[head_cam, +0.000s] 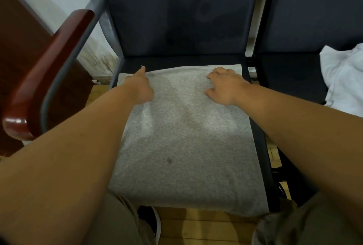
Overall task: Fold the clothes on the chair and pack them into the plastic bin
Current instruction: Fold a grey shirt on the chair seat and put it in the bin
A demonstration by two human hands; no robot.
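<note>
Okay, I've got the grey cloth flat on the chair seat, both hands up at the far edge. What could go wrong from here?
First, the near edge of the grey cloth hangs over the front of the chair seat, so a pull could slide it onto the floor. Second, your left hand is at the far corner, while your right hand sits inward of its corner, so the fold may come out crooked.

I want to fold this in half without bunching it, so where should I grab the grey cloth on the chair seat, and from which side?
Pinch the two far corners of the grey cloth, by the backrest, reaching over from the front. It lies flat with that edge straight and exposed, and the left hand and right hand rest there.
</note>
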